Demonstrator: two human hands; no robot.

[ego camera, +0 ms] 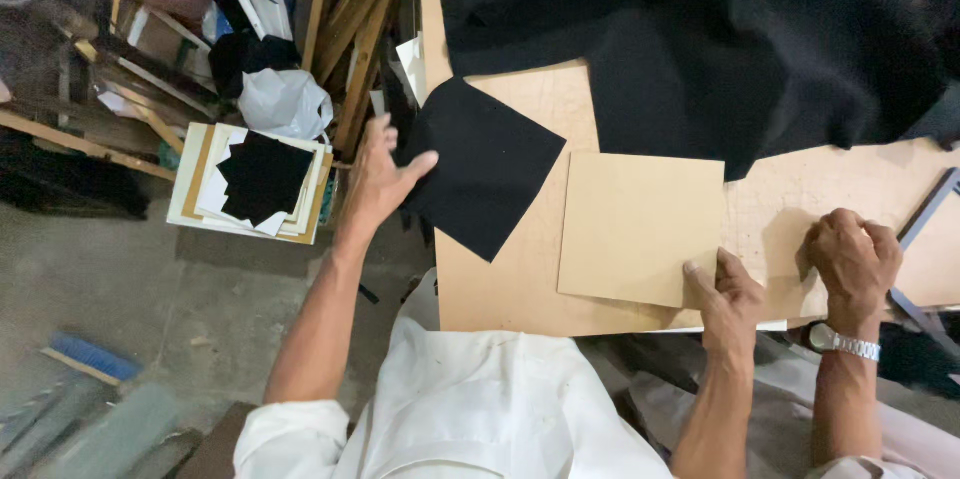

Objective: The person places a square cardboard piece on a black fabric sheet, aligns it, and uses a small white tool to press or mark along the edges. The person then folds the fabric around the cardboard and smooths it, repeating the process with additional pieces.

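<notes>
Black fabric, cut as a square (485,179), lies turned cornerwise on the left part of the desk (500,289). Its left and near corners hang past the desk's left edge.

Left hand (385,174): grip open, fingers spread, the thumb laid on the square's left corner. The square lies directly to the right of this hand and touches it. The piece has no long axis, and one diagonal runs from the thumb towards the tan board (640,224). The square's right corner sits just beside the board's far left corner. Overlap there cannot be confirmed.

Right hand (730,294): grip open, nothing enclosed, fingers flat on the tan board's near right corner at the desk's near edge. It is well apart from the black square, with the whole board between them, so the left hand is clearly the nearer to the square.

Another person's hand (850,259), with a wristwatch (845,342), rests curled on the desk to the right of the board.

A large black cloth (720,39) is heaped over the far side of the desk, its edge just over the board's far right corner. On the floor to the left stands a stack of pale boards (195,179) with another black piece on top.
</notes>
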